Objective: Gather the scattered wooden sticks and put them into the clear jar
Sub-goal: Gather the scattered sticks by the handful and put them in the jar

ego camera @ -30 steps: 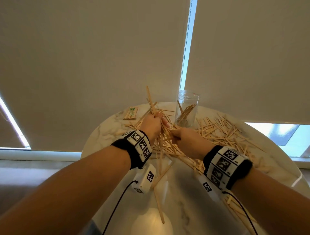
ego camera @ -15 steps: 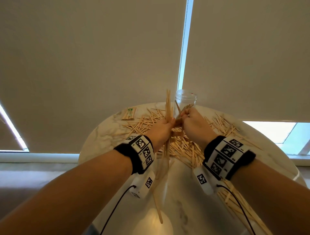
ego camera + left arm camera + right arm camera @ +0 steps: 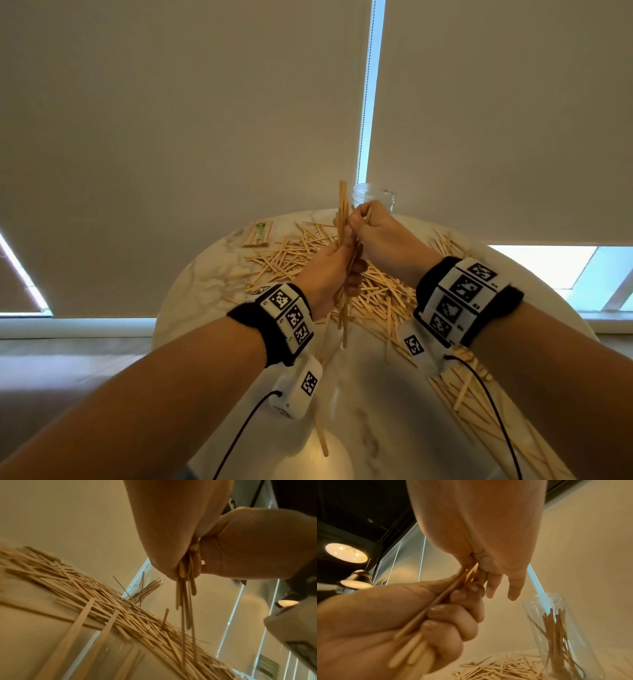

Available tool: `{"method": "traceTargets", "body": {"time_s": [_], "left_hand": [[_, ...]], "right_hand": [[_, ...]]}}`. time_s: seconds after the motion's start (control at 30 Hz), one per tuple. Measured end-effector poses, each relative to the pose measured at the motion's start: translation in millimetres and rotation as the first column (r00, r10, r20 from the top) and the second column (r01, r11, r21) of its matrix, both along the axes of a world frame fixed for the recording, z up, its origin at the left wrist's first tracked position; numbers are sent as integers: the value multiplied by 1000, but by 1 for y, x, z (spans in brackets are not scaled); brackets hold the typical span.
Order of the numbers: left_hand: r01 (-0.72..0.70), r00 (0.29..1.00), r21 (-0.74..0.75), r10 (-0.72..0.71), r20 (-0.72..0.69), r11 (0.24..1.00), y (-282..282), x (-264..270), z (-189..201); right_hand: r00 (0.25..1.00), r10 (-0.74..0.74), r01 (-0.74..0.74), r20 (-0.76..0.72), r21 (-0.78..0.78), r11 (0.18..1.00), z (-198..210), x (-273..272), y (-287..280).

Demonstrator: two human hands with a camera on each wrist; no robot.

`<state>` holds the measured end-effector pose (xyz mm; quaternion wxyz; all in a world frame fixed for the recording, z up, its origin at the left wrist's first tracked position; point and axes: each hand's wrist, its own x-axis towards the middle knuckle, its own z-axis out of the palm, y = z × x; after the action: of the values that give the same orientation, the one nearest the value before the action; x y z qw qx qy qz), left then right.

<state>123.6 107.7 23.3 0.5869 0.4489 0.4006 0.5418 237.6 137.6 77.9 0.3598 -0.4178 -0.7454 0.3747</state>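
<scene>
My left hand (image 3: 342,267) grips a bundle of wooden sticks (image 3: 342,209) upright above the table; the fingers curl round it in the right wrist view (image 3: 447,616). My right hand (image 3: 363,221) pinches the bundle's upper part just above the left hand, thumb and fingers closed on the sticks (image 3: 447,592). The bundle's lower ends (image 3: 185,599) hang over the pile. The clear jar (image 3: 375,198) stands right behind my right hand, upright and open, with several sticks (image 3: 556,635) inside. Many scattered sticks (image 3: 291,255) cover the round table.
The marble table (image 3: 363,421) has bare surface at its near middle, with a lone stick (image 3: 322,442) there. More sticks (image 3: 479,394) run along the near right edge. A wrapped packet of sticks (image 3: 258,234) lies at the back left. Window blinds hang close behind.
The left hand has lifted the bundle off the pile and turned it upright near the jar. The right hand has moved from the pile up to the bundle's upper part.
</scene>
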Motion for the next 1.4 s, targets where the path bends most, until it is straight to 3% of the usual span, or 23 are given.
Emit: {"method": "traceTargets", "body": {"time_s": [0.17, 0.3, 0.37, 0.43, 0.47, 0.57, 0.63, 0.7, 0.77, 0.83, 0.97, 1.07, 1.17, 1.23, 1.4], "left_hand": [[67, 997, 13, -66, -44, 998, -7, -5, 4], [100, 966, 42, -87, -242, 994, -9, -7, 1], [136, 944, 16, -124, -305, 991, -11, -3, 1], [146, 930, -1, -137, -342, 989, -13, 3, 2], [136, 926, 9, -124, -358, 991, -13, 6, 3], [119, 928, 59, -90, -361, 991, -12, 8, 4], [118, 944, 25, -105, -313, 993, -10, 10, 6], [65, 955, -16, -66, -288, 998, -7, 11, 8], [-42, 964, 3, 41, -263, 999, -2, 6, 12], [-186, 961, 60, 194, -196, 981, 5, -3, 18], [-386, 922, 124, 381, 65, 914, 15, -18, 31], [-441, 890, 116, 417, 186, 890, 17, -19, 35], [-411, 909, 134, 394, 137, 902, 16, -9, 25], [-432, 902, 161, 424, 82, 888, 15, -5, 23], [-483, 870, 201, 493, -4, 853, 13, -7, 32]], "right_hand": [[999, 51, -51, -6, -41, 998, 4, 2, 6], [991, -51, 66, -121, 127, 990, 25, 10, 4], [988, -26, -4, 155, 190, 982, 31, 10, 4], [873, -1, -95, 487, 173, 980, 31, 8, 6], [844, -33, -87, 536, 199, 976, 33, 8, 7], [916, -52, -27, 399, 190, 981, 35, 10, 10], [889, 36, -82, 457, 81, 993, 29, 8, 7], [904, 17, -54, 426, 74, 996, 20, 9, 7], [961, -62, 37, 270, 98, 995, 14, 11, 3], [970, -87, 73, 228, 68, 995, 7, 17, 1], [886, 198, -100, 419, -245, 964, -23, 24, -9], [865, 338, -145, 371, -460, 876, -38, 18, -21], [950, 268, -162, 162, -477, 864, -37, 8, -23], [963, 262, -200, 63, -487, 850, -30, 3, -25], [957, 288, -246, 41, -411, 877, -25, 3, -23]]}}
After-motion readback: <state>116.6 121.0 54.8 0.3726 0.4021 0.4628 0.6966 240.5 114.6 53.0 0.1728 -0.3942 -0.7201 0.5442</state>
